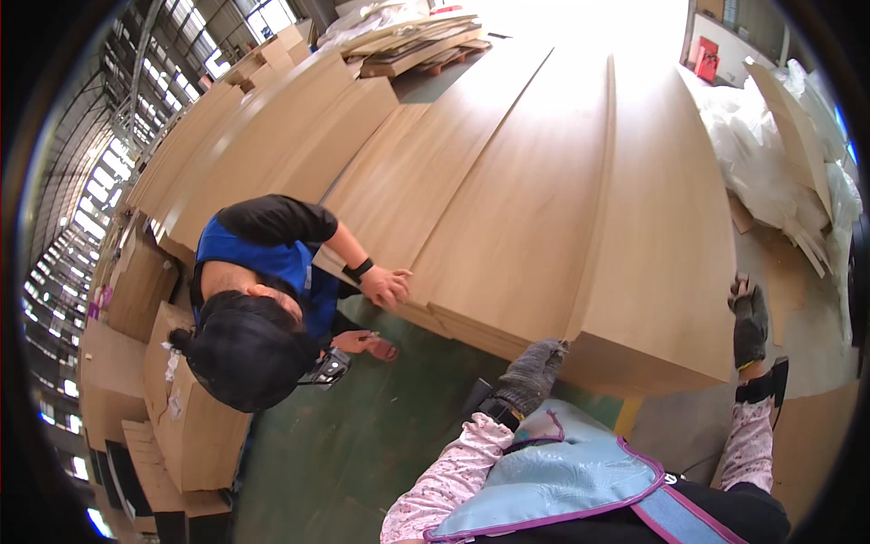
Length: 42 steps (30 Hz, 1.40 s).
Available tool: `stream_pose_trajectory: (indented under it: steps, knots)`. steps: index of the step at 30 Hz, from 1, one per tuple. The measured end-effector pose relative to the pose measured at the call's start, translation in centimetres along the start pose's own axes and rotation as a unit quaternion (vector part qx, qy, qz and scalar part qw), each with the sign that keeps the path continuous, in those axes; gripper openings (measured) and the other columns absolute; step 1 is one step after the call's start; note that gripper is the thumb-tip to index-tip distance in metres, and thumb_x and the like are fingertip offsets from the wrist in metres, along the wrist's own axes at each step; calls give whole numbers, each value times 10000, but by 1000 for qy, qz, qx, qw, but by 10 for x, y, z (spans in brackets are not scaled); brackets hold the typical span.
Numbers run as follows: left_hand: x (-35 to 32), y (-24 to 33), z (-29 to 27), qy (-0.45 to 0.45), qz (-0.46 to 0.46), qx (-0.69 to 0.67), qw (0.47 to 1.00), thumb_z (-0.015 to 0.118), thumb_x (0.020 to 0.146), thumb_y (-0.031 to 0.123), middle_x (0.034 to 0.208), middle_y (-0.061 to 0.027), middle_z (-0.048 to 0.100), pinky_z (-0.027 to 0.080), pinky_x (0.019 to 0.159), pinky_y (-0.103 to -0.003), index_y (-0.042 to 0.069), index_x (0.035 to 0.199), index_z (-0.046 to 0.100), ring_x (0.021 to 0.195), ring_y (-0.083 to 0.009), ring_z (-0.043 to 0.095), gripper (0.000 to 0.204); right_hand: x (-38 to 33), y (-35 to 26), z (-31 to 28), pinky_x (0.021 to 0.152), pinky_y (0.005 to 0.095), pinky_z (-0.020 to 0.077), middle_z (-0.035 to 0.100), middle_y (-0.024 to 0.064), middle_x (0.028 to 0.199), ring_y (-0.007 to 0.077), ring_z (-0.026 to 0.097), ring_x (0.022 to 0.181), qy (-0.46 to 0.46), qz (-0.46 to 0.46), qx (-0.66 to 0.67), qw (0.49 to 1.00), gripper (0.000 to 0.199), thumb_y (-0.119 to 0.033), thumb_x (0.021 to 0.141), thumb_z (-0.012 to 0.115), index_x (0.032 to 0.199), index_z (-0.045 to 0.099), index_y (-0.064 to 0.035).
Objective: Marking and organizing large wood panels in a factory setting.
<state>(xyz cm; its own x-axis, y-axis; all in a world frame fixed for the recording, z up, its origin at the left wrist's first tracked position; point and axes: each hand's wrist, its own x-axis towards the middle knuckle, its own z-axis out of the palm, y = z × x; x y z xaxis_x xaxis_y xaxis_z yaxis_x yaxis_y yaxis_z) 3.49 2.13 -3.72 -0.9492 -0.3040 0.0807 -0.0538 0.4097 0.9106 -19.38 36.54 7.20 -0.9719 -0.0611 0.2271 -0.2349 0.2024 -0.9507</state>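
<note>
Head view shows several long stacks of tan wood sheets [507,208] lying side by side across a green floor [344,444], at least four of them, the nearest ending just in front of the wearer. About four cardboard boxes [190,426] stand at the left; their contents cannot be seen. A co-worker in a blue vest [272,258] leans over with one hand [388,286] flat on a stack edge. The wearer's left hand [535,367], in a grey glove, grips the near corner of the closest stack, fingers curled on it. The gloved right hand [749,326] is raised beside that stack, fingers loosely open, holding nothing.
</note>
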Motion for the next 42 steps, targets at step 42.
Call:
stream_pose_trajectory:
  steps: [42]
  knots:
    - [-120, -168, -289, -52, -254, 2, 966, 579, 978, 329, 823, -94, 656, 496, 667, -333, 34, 1180, 611, 713, -164, 609, 359, -217, -70, 402, 651, 254, 515, 662, 50, 894, 95, 613, 704, -353, 267, 91, 892, 256, -181, 995, 561, 1203, 584, -33]
